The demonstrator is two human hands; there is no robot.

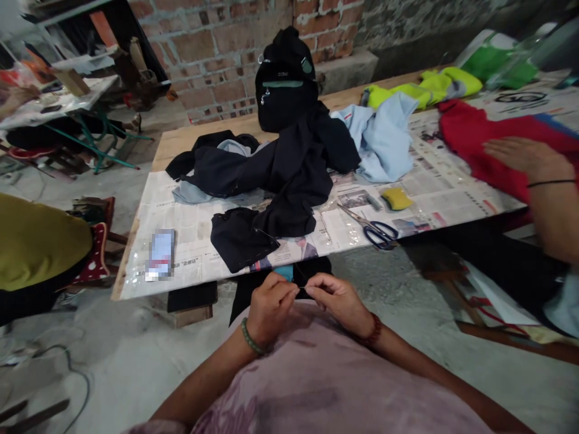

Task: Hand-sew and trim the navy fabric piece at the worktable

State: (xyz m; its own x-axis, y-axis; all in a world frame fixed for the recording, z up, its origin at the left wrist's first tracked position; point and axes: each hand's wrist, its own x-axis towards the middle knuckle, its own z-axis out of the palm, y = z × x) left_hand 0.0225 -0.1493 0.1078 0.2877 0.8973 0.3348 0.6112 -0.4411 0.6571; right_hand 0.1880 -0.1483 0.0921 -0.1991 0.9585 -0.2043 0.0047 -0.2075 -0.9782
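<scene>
Just in front of the table edge, my left hand (274,305) is closed, with its thumb and forefinger pinched together. Facing it, my right hand (337,301) pinches in the same way, its fingertips a short gap from the left ones. A fine pale thread (303,288) seems to span that gap; whether a needle is on it is too small to tell. Beyond my hands a piece of black cloth (244,235) lies on the newspaper, with light stitches along it. Scissors (377,232) with dark handles rest to its right.
Newspaper under clear plastic covers the table (190,274). On it are a phone (161,254), a yellow sponge (397,198), light blue cloth (389,141), a yellow-green garment (425,90) and a black backpack (287,87). At right, another person's hand (520,157) lies on red cloth (470,129).
</scene>
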